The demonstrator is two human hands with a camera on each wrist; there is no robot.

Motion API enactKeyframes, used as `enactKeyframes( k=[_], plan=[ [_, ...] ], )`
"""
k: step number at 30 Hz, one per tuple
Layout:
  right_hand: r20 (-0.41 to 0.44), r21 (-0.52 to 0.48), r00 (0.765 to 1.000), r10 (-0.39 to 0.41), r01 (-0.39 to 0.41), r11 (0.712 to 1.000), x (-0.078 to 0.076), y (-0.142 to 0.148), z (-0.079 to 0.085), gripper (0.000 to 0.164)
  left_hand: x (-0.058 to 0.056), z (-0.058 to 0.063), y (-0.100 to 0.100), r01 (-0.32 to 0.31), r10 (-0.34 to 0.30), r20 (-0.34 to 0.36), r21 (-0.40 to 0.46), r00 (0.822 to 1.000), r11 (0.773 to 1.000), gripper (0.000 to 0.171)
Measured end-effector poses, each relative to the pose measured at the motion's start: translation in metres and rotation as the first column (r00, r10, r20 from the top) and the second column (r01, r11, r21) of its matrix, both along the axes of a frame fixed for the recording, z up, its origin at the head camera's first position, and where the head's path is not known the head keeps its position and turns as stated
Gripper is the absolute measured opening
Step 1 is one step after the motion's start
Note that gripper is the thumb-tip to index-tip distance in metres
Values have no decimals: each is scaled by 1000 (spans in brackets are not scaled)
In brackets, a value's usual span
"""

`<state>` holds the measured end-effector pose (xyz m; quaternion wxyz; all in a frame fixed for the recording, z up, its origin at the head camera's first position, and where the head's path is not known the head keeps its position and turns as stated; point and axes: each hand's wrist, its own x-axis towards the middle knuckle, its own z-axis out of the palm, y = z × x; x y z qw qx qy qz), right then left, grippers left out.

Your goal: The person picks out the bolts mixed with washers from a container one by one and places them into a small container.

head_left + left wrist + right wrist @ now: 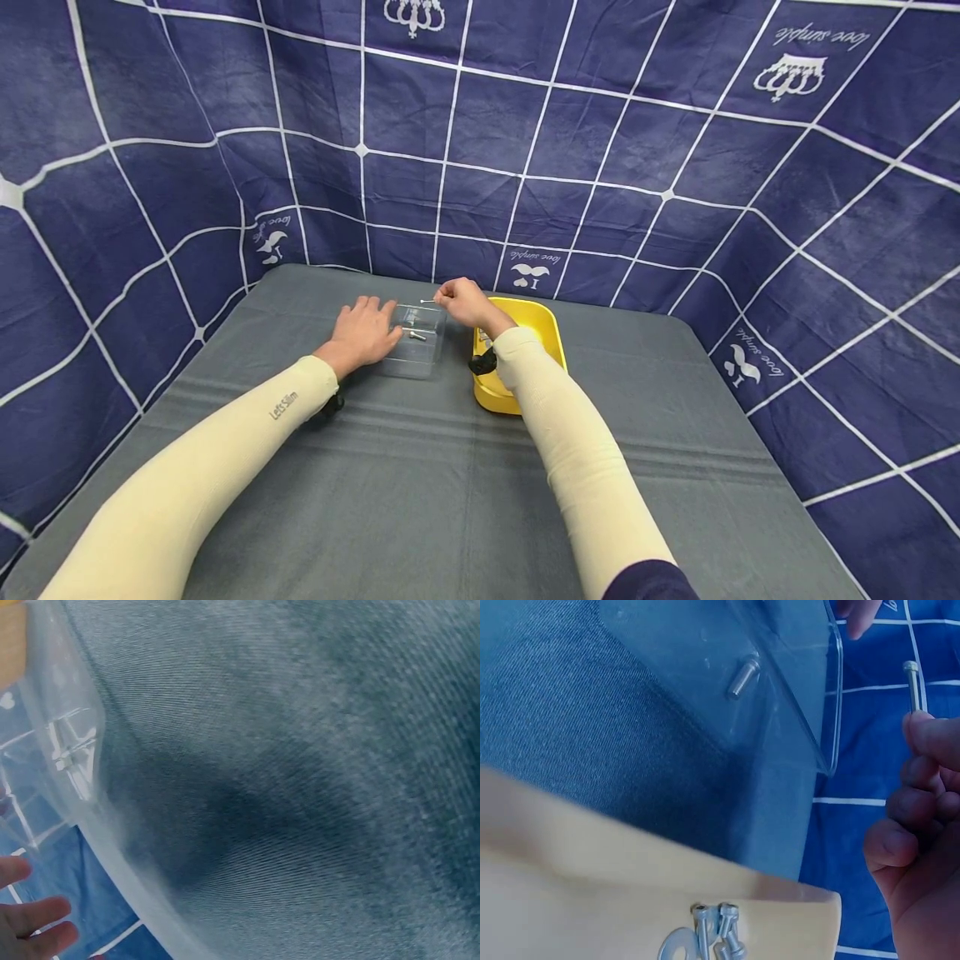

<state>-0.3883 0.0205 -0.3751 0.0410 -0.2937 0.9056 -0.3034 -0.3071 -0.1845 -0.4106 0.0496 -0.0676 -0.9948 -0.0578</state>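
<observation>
My right hand (465, 302) pinches a silver socket-head screw (913, 686) between thumb and fingertip, its head pointing away from the hand. It is held near the far right corner of a clear plastic divided box (408, 367). Inside that box lies another screw (744, 677). With fingers spread, my left hand (365, 331) touches the box's left side; only some fingertips (49, 909) show in the left wrist view. Beneath my right wrist stands a yellow bin (498, 398), partly hidden by the forearm. Several screws (703, 930) and a flat washer (676, 945) lie in it.
A grey cloth (420, 500) covers the table. Blue curtains with white grid lines (480, 125) hang behind it and along both sides. The yellow bin stands just right of the clear box, with a narrow strip of cloth between them.
</observation>
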Motion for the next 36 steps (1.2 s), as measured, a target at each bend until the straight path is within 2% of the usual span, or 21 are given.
enactKeyframes(
  k=[8,21,27,36],
  plan=[
    [2,-5,1000,-12,12,1000,2,-8,2,21,-1,-6,-2,6,-6,-6,-6,1000,1000,63],
    [-23,74,1000,5,-3,997,-1,-19,-3,25,1,-8,2,-21,20,16,20,1000,1000,63],
    [24,87,1000,10,-12,996,0,-22,-5,28,1,-9,3,-20,19,21,28,1000,999,63],
    [52,119,999,4,-10,993,0,-25,-6,27,2,-6,3,-12,11,38,19,999,1000,65]
  ],
)
